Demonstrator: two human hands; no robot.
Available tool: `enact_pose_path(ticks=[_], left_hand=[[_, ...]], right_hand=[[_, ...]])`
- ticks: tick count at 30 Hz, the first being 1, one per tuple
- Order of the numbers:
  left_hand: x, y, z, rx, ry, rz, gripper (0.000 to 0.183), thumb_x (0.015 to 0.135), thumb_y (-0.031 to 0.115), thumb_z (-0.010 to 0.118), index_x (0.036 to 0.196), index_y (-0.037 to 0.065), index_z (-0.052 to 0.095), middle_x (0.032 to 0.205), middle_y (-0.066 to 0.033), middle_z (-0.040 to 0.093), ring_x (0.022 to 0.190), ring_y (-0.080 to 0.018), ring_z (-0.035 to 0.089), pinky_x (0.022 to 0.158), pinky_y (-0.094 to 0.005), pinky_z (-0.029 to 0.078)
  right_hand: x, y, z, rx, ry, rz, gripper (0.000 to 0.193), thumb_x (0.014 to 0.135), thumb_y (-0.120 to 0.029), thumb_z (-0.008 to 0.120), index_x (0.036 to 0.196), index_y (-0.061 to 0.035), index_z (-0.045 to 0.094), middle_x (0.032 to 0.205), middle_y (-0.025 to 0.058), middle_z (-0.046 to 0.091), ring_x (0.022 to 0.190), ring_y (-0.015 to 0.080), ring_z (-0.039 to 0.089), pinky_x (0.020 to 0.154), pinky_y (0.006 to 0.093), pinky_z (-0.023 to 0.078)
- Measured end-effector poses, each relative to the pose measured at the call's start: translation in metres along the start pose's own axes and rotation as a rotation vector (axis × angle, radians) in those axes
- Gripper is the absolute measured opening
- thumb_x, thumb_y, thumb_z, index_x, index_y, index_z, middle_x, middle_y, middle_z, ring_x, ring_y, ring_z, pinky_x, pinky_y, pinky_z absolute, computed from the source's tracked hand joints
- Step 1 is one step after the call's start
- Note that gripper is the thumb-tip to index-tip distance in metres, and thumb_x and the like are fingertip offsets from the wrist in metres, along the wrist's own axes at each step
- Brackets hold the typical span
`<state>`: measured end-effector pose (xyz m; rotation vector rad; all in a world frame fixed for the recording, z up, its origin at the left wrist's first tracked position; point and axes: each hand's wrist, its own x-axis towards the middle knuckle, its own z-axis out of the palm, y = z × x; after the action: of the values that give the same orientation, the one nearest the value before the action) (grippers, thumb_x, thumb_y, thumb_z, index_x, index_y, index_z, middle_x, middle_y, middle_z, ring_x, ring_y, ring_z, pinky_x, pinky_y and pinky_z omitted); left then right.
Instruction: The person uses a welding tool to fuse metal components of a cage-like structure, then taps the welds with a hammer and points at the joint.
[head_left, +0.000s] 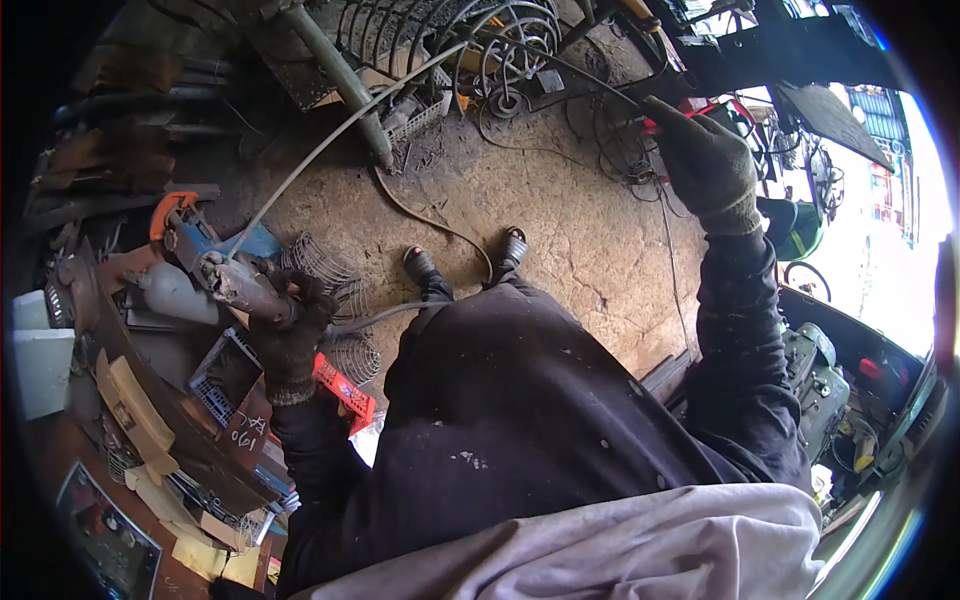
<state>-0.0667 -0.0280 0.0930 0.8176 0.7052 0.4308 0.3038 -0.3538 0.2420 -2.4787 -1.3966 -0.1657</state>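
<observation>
Our left hand, in a dark knit glove, is clamped round the grey metal body of an angle grinder at nine o'clock. Our right hand, gloved too, is closed on the end of a long thin grey metal rod at two o'clock. The rod arcs from there down to the grinder. Both feet stand on the cracked concrete floor.

Brown cardboard boxes lower left; white foam block beside.
</observation>
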Motion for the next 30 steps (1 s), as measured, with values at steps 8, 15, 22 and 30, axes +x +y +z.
enact_pose_path(ticks=[8, 15, 22, 30], left_hand=[[0.002, 0.011, 0.008, 0.258, -0.151, 0.088, 0.049, 0.074, -0.017, 0.076, 0.114, 0.006, 0.059, 0.109, -0.0052, 0.062, 0.097, -0.0169, 0.064, 0.075, -0.0341, 0.057], [-0.003, 0.007, 0.014, 0.330, -0.072, 0.121, 0.050, 0.075, -0.014, 0.075, 0.118, 0.005, 0.058, 0.110, -0.0050, 0.063, 0.098, -0.0182, 0.064, 0.078, -0.0353, 0.058], [-0.003, 0.009, 0.021, 0.419, -0.168, 0.173, 0.055, 0.079, -0.012, 0.070, 0.126, 0.011, 0.052, 0.111, -0.0030, 0.057, 0.100, -0.0185, 0.062, 0.077, -0.0389, 0.060], [-0.017, 0.022, 0.030, 0.277, -0.033, 0.242, 0.050, 0.079, -0.007, 0.072, 0.123, 0.008, 0.053, 0.108, -0.0059, 0.059, 0.097, -0.0198, 0.062, 0.090, -0.0366, 0.055]], right_hand=[[-0.002, 0.001, 0.005, 0.005, 0.062, -0.033, 0.032, 0.089, -0.013, 0.072, 0.120, -0.0161, 0.073, 0.092, 0.0100, 0.073, 0.079, 0.0270, 0.073, 0.068, 0.0360, 0.058], [-0.005, 0.006, 0.006, 0.029, 0.023, 0.015, 0.032, 0.089, -0.016, 0.071, 0.121, -0.0180, 0.073, 0.091, 0.0093, 0.073, 0.079, 0.0275, 0.073, 0.067, 0.0362, 0.059], [-0.004, 0.002, 0.000, -0.045, 0.112, -0.057, 0.034, 0.090, -0.015, 0.072, 0.123, -0.0199, 0.073, 0.090, 0.0083, 0.073, 0.078, 0.0261, 0.073, 0.066, 0.0353, 0.059], [-0.005, 0.007, 0.012, -0.009, 0.154, -0.093, 0.033, 0.093, -0.021, 0.062, 0.125, -0.0229, 0.068, 0.086, 0.0062, 0.070, 0.074, 0.0264, 0.071, 0.058, 0.0395, 0.055]])
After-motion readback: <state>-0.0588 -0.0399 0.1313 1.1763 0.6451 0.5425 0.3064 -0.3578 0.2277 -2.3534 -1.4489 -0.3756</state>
